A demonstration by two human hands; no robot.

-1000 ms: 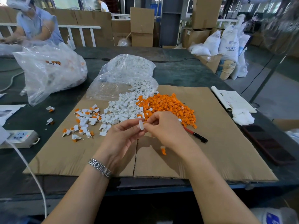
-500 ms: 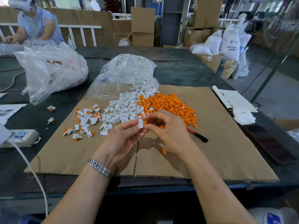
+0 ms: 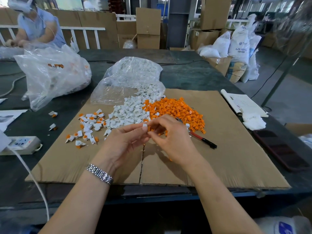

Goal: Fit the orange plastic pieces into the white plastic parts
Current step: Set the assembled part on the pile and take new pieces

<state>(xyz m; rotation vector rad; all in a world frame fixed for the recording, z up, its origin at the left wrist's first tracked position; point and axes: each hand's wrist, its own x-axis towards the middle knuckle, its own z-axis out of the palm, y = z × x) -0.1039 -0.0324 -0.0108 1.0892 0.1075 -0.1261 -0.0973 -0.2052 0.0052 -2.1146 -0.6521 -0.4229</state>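
Here the left hand pinches a white part while the right hand, holding an orange piece, has brought it against the part above the cardboard; insertion appears about to begin, not yet complete.

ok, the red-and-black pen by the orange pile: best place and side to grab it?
Probably the black end of the pen, coming from the right. That end lies bare on the cardboard, while the red end runs under the right hand toward the orange pile.
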